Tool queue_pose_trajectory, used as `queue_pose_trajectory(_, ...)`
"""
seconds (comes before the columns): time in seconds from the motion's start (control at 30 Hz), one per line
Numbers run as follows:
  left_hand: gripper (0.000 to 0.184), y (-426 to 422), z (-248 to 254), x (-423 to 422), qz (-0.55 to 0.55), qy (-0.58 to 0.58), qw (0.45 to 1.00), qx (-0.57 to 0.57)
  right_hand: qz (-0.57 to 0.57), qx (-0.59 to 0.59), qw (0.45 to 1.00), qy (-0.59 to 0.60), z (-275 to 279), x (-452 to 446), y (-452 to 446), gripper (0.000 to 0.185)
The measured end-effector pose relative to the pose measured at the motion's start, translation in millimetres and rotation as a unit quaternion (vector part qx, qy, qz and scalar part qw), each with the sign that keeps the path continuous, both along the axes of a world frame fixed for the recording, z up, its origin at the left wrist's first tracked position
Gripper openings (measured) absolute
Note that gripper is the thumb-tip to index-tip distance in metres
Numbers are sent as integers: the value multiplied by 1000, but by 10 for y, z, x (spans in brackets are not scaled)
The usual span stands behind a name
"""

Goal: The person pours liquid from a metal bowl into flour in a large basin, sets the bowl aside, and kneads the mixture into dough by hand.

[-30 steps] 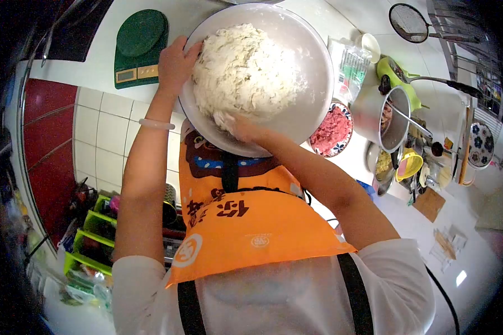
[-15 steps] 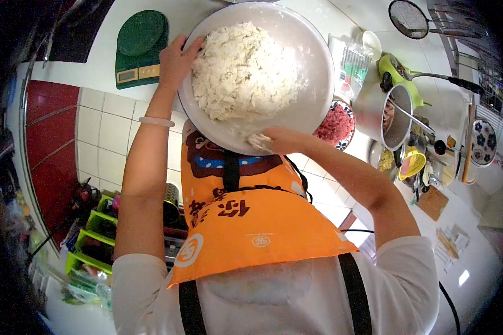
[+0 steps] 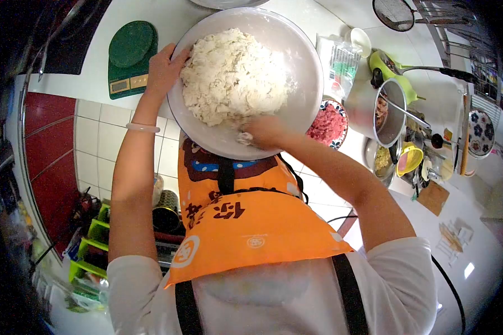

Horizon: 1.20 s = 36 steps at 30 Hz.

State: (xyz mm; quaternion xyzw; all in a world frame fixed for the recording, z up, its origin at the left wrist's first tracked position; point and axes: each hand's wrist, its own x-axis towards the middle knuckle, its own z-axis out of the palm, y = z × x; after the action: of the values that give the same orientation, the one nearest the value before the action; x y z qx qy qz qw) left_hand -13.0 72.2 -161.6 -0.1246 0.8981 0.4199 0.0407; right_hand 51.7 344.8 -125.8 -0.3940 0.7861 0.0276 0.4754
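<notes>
Dough (image 3: 233, 77), pale, shaggy and lumpy, lies heaped across the left and middle of a wide, round, whitish bowl (image 3: 304, 64), whose near rim overlaps the bright orange printed apron (image 3: 257, 223) in this view; whether the two touch, I cannot tell. The left hand (image 3: 165, 70), a pale bangle (image 3: 142, 128) round its wrist, grips the bowl's left rim, thumb over the inside and other fingers along the outside. The right hand (image 3: 267, 133) reaches into the bowl at the mound's near edge, its fingers bent and caked with whitish dough; whether they close on a lump cannot be told. The main hazard looks to be the bowl sliding or tipping toward the body, should the right hand push hard on the near wall while the left hand's hold slackens. A swing to the right could jostle the blue-patterned round plate (image 3: 344, 121) of pink minced meat (image 3: 327, 123), just beside the bowl. Sticky fingers could also drag clumps over the rim onto the white desk (image 3: 176, 22).
</notes>
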Motion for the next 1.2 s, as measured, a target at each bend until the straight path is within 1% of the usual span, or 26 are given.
queue_pose_trajectory(0.07, 39, 0, 8, 43, -6, 50, 999, -20, 26, -35, 997, 60, -177, -84, 357, 40)
queue_pose_trajectory(0.13, 39, 8, 9, 69, 4, 54, 999, 5, 38, 128, 987, 94, -74, -262, 534, 40)
queue_pose_trajectory(0.17, 39, 15, 11, 70, 14, 59, 998, 29, 38, 129, 986, 94, -41, -335, 555, 40)
queue_pose_trajectory(0.2, 39, 23, -10, 71, 14, 59, 998, 29, -5, 150, 985, 87, -19, -395, 567, 41)
queue_pose_trajectory(0.23, 36, 36, -28, 80, 21, 93, 995, 10, -48, 171, 981, 78, 0, -406, 560, 42)
queue_pose_trajectory(0.27, 33, 49, -47, 74, 29, 128, 991, -10, -48, 171, 981, 78, -4, -324, 513, 42)
queue_pose_trajectory(0.33, 33, 59, -101, 61, 42, 132, 990, -5, -98, 52, 990, 84, -95, -14, 304, 46)
queue_pose_trajectory(0.37, 33, 65, -112, 81, 49, 131, 990, 2, -181, -67, 975, 109, -332, 190, 276, 47)
queue_pose_trajectory(0.43, 33, 85, -32, 99, 51, 129, 990, -7, -173, -173, 967, 74, -516, 372, 48, 42)
queue_pose_trajectory(0.47, 33, 99, 19, 109, 49, 130, 990, -14, -195, -160, 967, -15, -551, 409, -47, 41)
queue_pose_trajectory(0.5, 33, 95, -3, 103, 48, 130, 990, -16, -196, -162, 967, -15, -465, 394, -224, 41)
queue_pose_trajectory(0.57, 33, 64, -95, 85, 48, 113, 990, -71, -289, -125, 947, -68, -209, 294, -562, 39)
queue_pose_trajectory(0.6, 33, 55, -105, 97, 49, 115, 989, -75, -287, -129, 947, -68, -156, 209, -626, 39)
queue_pose_trajectory(0.67, 34, 72, -105, 99, 74, 86, 992, 50, -173, -25, 983, -57, -71, 5, -716, 30)
queue_pose_trajectory(0.7, 34, 81, -67, 93, 75, 86, 992, 48, -172, -27, 983, -56, 113, -57, -750, 30)
queue_pose_trajectory(0.73, 35, 90, -16, 93, 78, 83, 992, 57, -194, -37, 980, 15, 359, -119, -783, 28)
queue_pose_trajectory(0.77, 36, 90, 10, 107, 80, 78, 992, 66, -216, -46, 972, 84, 481, -134, -802, 27)
queue_pose_trajectory(0.8, 36, 76, -19, 108, 79, 77, 992, 65, -217, -47, 971, 83, 446, -145, -825, 27)
queue_pose_trajectory(0.83, 36, 69, -48, 93, 85, 67, 989, 98, -134, -125, 967, 176, 362, -185, -862, 27)
queue_pose_trajectory(0.87, 37, 57, -74, 74, 90, 57, 986, 131, -48, -199, 942, 265, 272, -227, -909, 27)
queue_pose_trajectory(0.9, 37, 40, -92, 57, 91, 58, 986, 130, -48, -201, 942, 267, 116, -255, -966, 27)
queue_pose_trajectory(0.97, 38, 5, -114, 50, 67, 43, 993, 83, -50, -237, 929, 280, -168, -271, -1066, 31)
queue_pose_trajectory(1.0, 38, -10, -100, 46, 69, 43, 993, 82, -49, -239, 929, 280, -142, -274, -1070, 31)
queue_pose_trajectory(1.1, 36, -51, -78, 57, 32, 97, 994, 29, -18, -224, 941, 252, -65, -200, -966, 31)
queue_pose_trajectory(1.17, 39, -118, -146, 26, -21, 142, 989, -26, 49, -207, 942, 260, -153, -123, -818, 29)
queue_pose_trajectory(1.2, 39, -108, -119, 19, -17, 143, 989, -24, 54, -205, 942, 260, -168, -100, -713, 29)
